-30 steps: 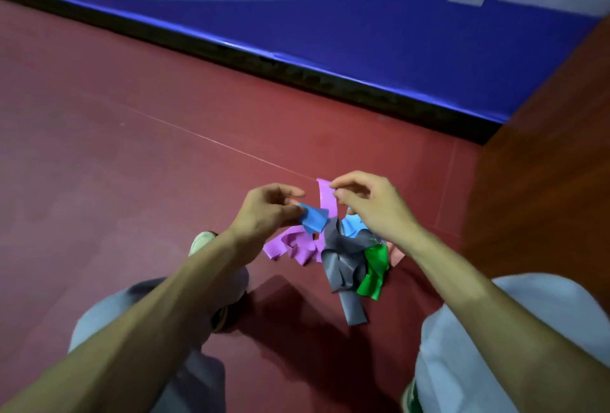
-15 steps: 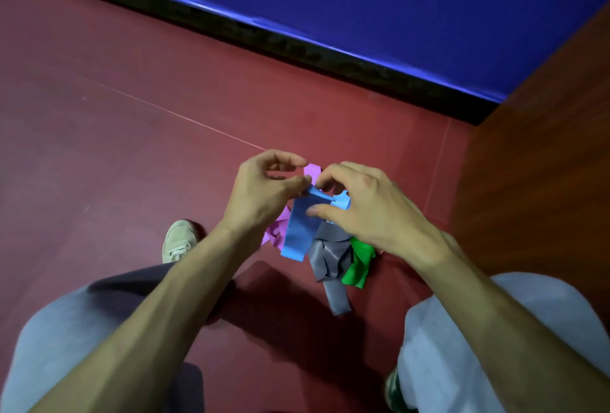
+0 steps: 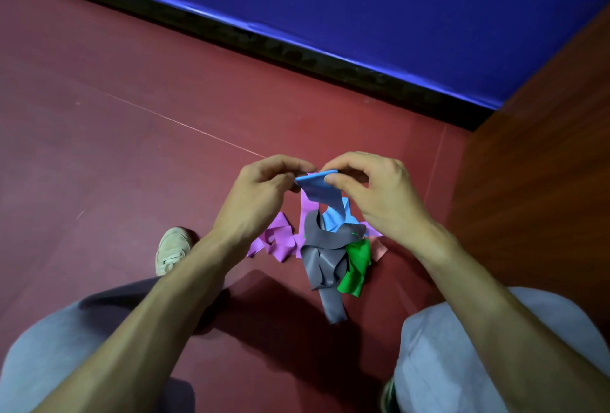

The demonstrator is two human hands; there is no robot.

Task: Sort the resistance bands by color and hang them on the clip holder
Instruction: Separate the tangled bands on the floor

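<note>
Head view showed both hands pinching the top edge of a blue band (image 3: 318, 189): the left hand (image 3: 260, 191) held its left corner between thumb and curled fingers, the right hand (image 3: 379, 201) its right corner likewise. From that grip the band hung down into the heap just below, where a grey band (image 3: 321, 254), a green band (image 3: 355, 267) and a purple band (image 3: 277, 241) lay tangled on the red floor (image 3: 132, 148). A pale shoe (image 3: 171, 249) sat below and left of the grip.
</note>
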